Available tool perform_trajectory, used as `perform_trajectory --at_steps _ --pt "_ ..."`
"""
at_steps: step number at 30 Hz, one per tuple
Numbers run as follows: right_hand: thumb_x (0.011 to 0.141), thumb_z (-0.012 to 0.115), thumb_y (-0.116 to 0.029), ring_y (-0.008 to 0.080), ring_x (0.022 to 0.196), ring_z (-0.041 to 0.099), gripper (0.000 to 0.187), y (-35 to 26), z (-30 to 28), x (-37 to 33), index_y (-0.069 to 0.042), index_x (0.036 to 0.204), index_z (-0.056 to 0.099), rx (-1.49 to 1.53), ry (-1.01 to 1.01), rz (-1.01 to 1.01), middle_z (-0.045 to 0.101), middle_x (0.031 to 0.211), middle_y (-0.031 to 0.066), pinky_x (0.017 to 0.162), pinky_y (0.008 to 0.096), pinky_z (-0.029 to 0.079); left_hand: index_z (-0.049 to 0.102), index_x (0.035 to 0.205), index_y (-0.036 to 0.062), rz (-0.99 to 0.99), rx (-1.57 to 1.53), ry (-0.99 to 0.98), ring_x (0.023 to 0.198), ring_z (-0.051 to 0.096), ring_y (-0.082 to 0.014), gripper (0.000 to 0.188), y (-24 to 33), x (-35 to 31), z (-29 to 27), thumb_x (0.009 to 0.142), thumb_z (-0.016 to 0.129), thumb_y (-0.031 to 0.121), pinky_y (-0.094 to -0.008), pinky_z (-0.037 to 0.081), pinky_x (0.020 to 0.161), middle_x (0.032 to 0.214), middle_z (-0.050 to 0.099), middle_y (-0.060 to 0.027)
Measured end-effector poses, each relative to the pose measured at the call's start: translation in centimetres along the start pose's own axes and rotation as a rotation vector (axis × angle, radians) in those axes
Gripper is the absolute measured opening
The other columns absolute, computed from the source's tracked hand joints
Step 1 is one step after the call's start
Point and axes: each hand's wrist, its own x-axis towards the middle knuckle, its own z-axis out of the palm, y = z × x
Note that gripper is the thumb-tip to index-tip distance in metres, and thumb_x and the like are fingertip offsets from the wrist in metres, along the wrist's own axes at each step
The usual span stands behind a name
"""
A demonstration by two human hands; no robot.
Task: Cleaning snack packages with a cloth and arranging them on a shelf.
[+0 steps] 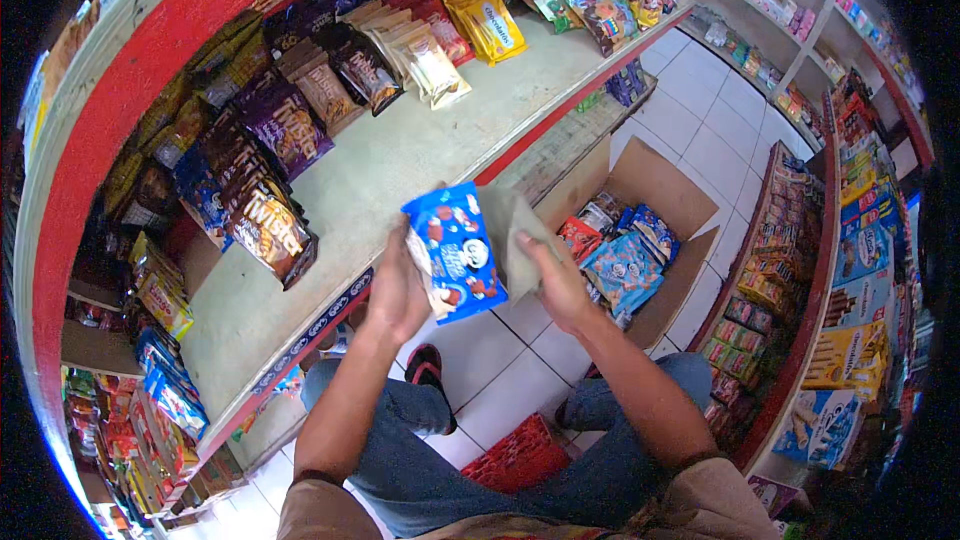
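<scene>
My left hand (397,285) is closed around the left side of a blue snack packet (458,255), which is printed with brown and white pieces. Just to its right, my right hand (557,285) grips a grey-beige cloth (520,220) between thumb and fingers. The cloth hangs close beside the packet; whether they touch, I cannot tell. Both hands are in front of the edge of a pale shelf (375,170). Rows of snack packets stand along its back, with brown packets (268,230) at the left and yellow packets (485,20) farther right.
An open cardboard box (680,175) with blue, red and other packets stands on the white tiled floor (490,380) at the right. Between my legs is a red object (518,455), perhaps a crate. A sweets rack (745,315) and hanging packets (850,355) line the right side.
</scene>
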Motion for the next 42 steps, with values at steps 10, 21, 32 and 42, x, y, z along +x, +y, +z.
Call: perform_trajectory --at_steps 10,21,32,42 --pt "0.09 0.078 -0.025 0.0142 0.098 0.066 0.057 0.7 0.5 -1.3 0.001 0.136 0.055 -0.411 -0.378 -0.315 0.07 0.108 0.0095 0.085 0.0304 0.054 0.031 0.159 0.0151 0.402 0.151 0.145 0.131 0.054 -0.0232 0.058 0.7 0.7 0.2 0.11 0.031 0.047 -0.0423 0.044 0.112 0.151 0.049 -0.008" --pt "0.088 0.081 -0.021 0.011 0.096 0.064 0.052 -0.6 3.7 -2.7 0.001 0.13 0.059 -0.231 -0.304 -0.137 0.069 0.108 0.0059 0.083 0.0287 0.054 0.046 0.145 0.0066 0.188 0.063 0.25 0.118 0.064 -0.0241 0.054 0.9 -2.9 -0.3 0.11 0.033 0.046 -0.0406 0.051 0.103 0.136 0.059 -0.0105" --pt "0.085 0.083 -0.015 0.01 0.092 0.063 0.044 -0.7 9.5 -4.5 0.001 0.121 0.063 -0.331 -0.419 -0.375 0.069 0.103 0.0046 0.08 0.0269 0.052 0.057 0.131 -0.0005 0.337 0.661 0.362 0.111 0.063 -0.0137 0.042 1.5 -13.1 -3.5 0.093 0.074 0.009 -0.031 0.049 0.099 0.123 0.067 -0.0083" --pt "0.086 0.081 -0.012 0.0137 0.098 0.066 0.045 1.6 10.1 -3.9 0.002 0.123 0.061 -0.434 -0.324 -0.307 0.07 0.109 0.0084 0.087 0.028 0.053 0.061 0.126 -0.0011 0.618 0.88 0.663 0.105 0.065 -0.014 0.041 11.9 -18.4 -14.8 0.09 0.077 0.01 -0.0319 0.052 0.095 0.114 0.07 -0.0062"
